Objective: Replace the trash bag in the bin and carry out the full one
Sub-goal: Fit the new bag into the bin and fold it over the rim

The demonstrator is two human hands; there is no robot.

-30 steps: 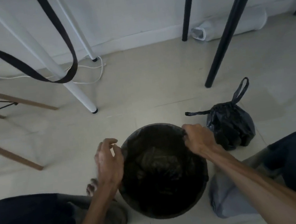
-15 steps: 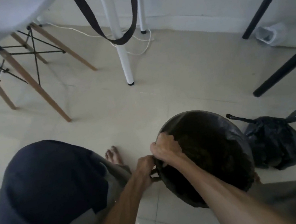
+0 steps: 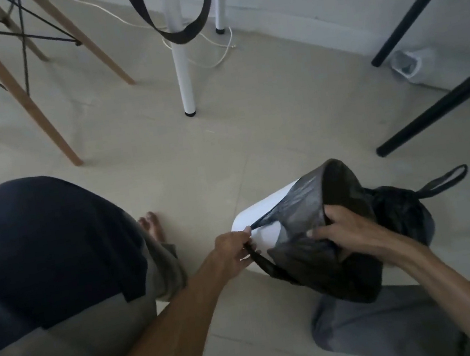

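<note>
The white bin (image 3: pixel 259 215) is tipped to the right on the floor, its mouth lined with a new black trash bag (image 3: pixel 308 206) folded over the rim. My left hand (image 3: pixel 234 251) pinches the bag's handle strap against the bin's white side. My right hand (image 3: pixel 337 231) grips the bag-covered rim at the mouth, fingers over the edge. The full black trash bag (image 3: pixel 400 211), tied with a loop handle, lies on the floor just behind the bin on the right.
A white table leg (image 3: pixel 181 63) with a hanging black strap (image 3: pixel 176 35) stands ahead. Wooden chair legs (image 3: pixel 16 88) are at the upper left, black table legs (image 3: pixel 436 108) at the right. A white cable (image 3: pixel 210 59) lies near the wall. My knees flank the bin.
The view swung left and the bin tilted to the right, showing its white side. My left hand went from the rim to the bag's strap; my right hand shifted along the rim.
</note>
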